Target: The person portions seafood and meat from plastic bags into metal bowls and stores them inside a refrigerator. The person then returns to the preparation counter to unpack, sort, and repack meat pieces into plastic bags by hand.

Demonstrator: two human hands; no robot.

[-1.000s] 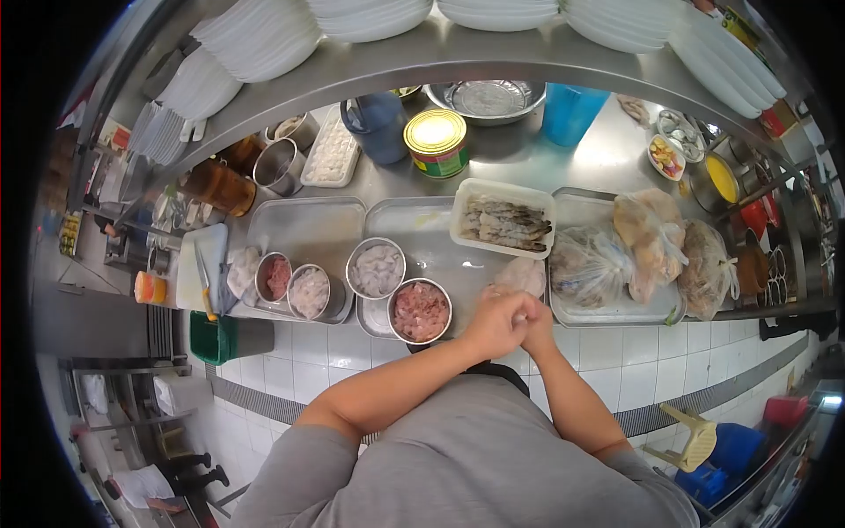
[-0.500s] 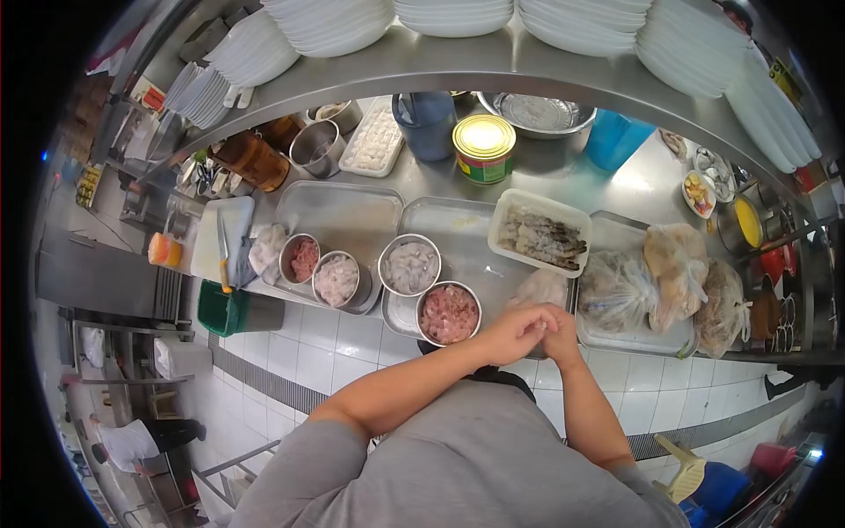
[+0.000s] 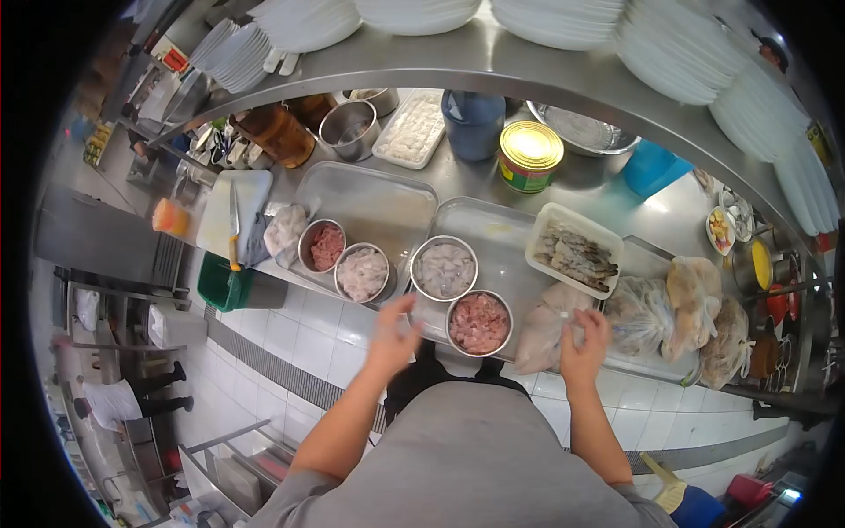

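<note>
My left hand (image 3: 393, 339) is over the front edge of the counter, fingers apart and slightly blurred, holding nothing. Nearest to it are a round metal tin of pale grey raw pieces (image 3: 444, 269) and a tin of pink raw meat chunks (image 3: 480, 323). Curved but apart, the fingers of my right hand (image 3: 584, 345) hover at the right side of a clear plastic bag of pale meat (image 3: 543, 333); whether they touch it I cannot tell. Behind that bag, a white tub of raw shrimp (image 3: 574, 251) rests partly on the metal tray (image 3: 493, 220).
Two more meat tins (image 3: 362, 273) stand on the left tray (image 3: 365, 198). Tied bags (image 3: 691, 299) sit at the right. A knife (image 3: 234, 224) lies on a white cutting board (image 3: 216, 224). A steel shelf (image 3: 493, 57) with stacked plates overhangs the counter. A person (image 3: 113, 400) is far left.
My hands were together at the front of the bag of pale meat; now they are apart, the left moved left, the right slightly right. The view has shifted and more of the bag shows.
</note>
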